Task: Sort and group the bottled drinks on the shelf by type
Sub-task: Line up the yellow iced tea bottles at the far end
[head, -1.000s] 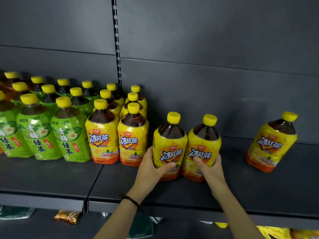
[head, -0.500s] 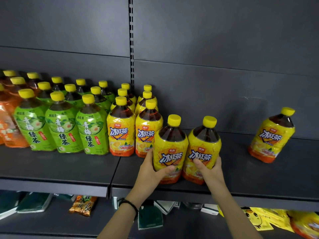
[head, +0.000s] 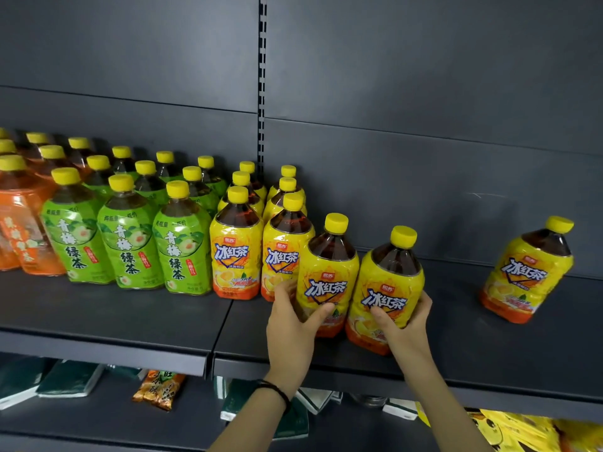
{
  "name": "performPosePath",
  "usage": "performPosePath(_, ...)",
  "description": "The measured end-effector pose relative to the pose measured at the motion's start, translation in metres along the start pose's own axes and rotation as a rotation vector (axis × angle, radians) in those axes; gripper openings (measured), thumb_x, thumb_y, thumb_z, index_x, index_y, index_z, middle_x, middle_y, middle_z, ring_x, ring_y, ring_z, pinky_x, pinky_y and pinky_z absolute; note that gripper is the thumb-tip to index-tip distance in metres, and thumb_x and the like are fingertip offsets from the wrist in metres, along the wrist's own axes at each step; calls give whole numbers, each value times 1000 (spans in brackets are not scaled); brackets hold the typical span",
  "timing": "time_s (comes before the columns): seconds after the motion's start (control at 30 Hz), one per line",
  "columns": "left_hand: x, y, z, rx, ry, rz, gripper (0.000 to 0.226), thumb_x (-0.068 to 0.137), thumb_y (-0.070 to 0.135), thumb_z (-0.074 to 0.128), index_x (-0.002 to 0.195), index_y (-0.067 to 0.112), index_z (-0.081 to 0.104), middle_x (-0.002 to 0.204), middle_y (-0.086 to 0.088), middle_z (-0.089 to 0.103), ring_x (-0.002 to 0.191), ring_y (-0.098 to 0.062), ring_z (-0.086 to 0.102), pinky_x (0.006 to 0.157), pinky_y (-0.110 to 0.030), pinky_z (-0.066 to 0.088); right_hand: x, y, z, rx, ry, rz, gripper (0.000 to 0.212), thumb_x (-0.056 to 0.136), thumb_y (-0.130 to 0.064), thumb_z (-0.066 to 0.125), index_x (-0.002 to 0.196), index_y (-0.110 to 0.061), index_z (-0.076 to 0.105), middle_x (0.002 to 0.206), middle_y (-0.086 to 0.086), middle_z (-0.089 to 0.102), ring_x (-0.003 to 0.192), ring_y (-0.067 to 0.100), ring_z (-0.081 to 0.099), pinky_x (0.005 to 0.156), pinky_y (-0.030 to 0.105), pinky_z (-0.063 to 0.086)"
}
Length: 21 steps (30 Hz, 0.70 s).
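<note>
My left hand (head: 295, 324) grips a yellow-labelled iced black tea bottle (head: 328, 275) low on its body. Beside it, my right hand (head: 406, 321) grips a second yellow-labelled bottle (head: 386, 288). Both bottles stand side by side on the dark shelf (head: 130, 321), just right of two rows of the same yellow-labelled tea (head: 236, 252). Left of those stand rows of green-labelled tea bottles (head: 127, 246), then orange-labelled bottles (head: 23, 223) at the far left. One yellow-labelled bottle (head: 528, 272) stands alone at the right, leaning in the wide-angle view.
The shelf's back panel (head: 424, 158) rises behind the bottles, with a slotted upright (head: 261, 76) at the joint between two shelf boards. Bare shelf lies between the held bottles and the lone bottle. Packets and snack bags (head: 160, 388) lie on the lower shelf.
Both held bottles have moved left, closing up to the yellow-labelled rows. The view has swung left, bringing the orange-labelled bottles into sight.
</note>
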State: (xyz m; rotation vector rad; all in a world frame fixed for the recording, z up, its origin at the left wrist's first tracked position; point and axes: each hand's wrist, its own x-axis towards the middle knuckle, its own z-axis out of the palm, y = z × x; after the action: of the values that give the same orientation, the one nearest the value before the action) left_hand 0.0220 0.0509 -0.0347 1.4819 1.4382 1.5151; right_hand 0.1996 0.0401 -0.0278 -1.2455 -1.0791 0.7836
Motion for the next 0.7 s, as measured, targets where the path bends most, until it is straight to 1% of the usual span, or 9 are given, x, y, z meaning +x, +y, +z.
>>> performPosePath(0.1,-6,4,22,12,49,7,60,73,51,69,122,27,44,116,10,61,107,-7,59,87,-25,51,11,1,-8,-10,12,-1,70,76,-16,74,126,-32,29,110,-13,54,98,3,58,71,20,48)
performPosePath(0.17,-7,6,38,4,81,7,62,76,46,70,128,23,46,120,9,57,111,-4,54,90,-12,44,22,5,-17,-23,22,5,69,76,-19,74,129,-31,31,110,-15,55,98,3,58,72,20,48)
performPosePath(0.23,-5,7,54,15,95,-4,65,79,38,71,135,20,43,124,8,49,113,1,45,85,3,33,37,10,-26,-18,26,14,68,78,-20,73,130,-31,32,109,-15,55,98,3,57,72,21,47)
performPosePath(0.33,10,8,76,7,83,-3,68,83,34,68,142,21,37,132,7,45,118,4,38,83,8,27,64,15,-35,-18,12,18,70,77,-23,72,133,-30,32,110,-15,55,99,3,56,74,23,47)
performPosePath(0.43,41,5,100,19,50,-27,69,88,35,61,147,23,29,140,5,43,124,0,38,90,1,28,93,20,-34,6,-14,25,80,68,-37,71,137,-31,29,113,-16,53,102,2,55,77,25,47)
performPosePath(0.5,62,3,114,21,48,-45,70,90,34,59,149,21,24,145,1,40,132,-9,38,100,-15,31,112,22,-29,4,-37,21,77,72,-37,71,136,-32,29,113,-18,53,101,1,54,73,20,45)
performPosePath(0.57,82,1,126,18,81,-67,71,90,32,59,149,18,21,148,-3,38,136,-15,36,104,-20,29,131,22,-22,6,-78,27,73,76,-35,71,136,-34,30,113,-19,54,101,0,54,73,19,46)
performPosePath(0.63,100,-3,133,17,136,-116,73,90,29,59,150,14,19,150,-6,35,138,-18,33,105,-22,26,149,25,-14,4,-122,38,77,71,-43,72,136,-36,30,115,-19,55,105,1,55,80,23,48)
performPosePath(0.7,116,-6,138,-4,194,-175,71,90,31,60,148,17,22,147,-5,39,136,-21,38,105,-28,31,165,27,-5,-15,-168,47,82,65,-52,71,136,-40,30,117,-19,56,108,3,55,88,30,49)
